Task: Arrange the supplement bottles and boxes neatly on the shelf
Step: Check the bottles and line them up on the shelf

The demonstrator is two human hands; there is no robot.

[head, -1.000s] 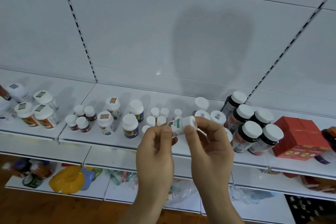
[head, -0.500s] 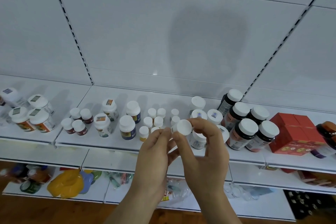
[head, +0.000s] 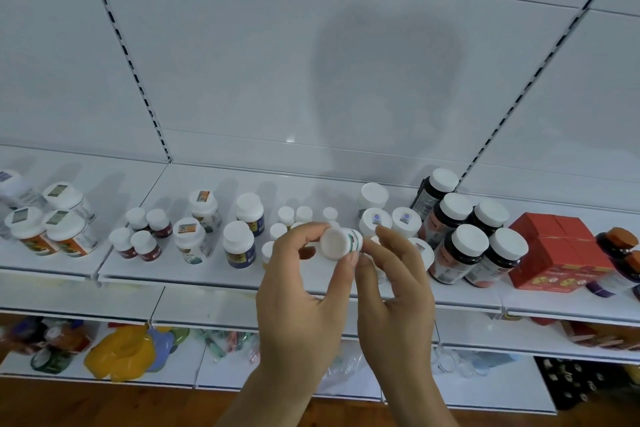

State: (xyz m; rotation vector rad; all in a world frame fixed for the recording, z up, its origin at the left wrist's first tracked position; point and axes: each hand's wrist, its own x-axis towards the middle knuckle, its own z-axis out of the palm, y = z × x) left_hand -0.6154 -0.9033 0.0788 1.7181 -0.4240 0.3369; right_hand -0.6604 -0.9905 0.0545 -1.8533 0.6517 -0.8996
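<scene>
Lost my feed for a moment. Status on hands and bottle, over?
Left hand and right hand both pinching small white bottle, cap toward camera. Held above shelf, not placed. Small bottles standing right behind it.

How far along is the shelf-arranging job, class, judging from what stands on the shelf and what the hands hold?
Done: dark bottles and red boxes stand grouped on the shelf. In hand: left hand and right hand pinch a small white bottle. Left: placing it among the tiny white bottles.

White shelf (head: 214, 274), red boxes (head: 557, 253), dark bottles (head: 460, 253) with white caps (head: 470, 240)
</scene>
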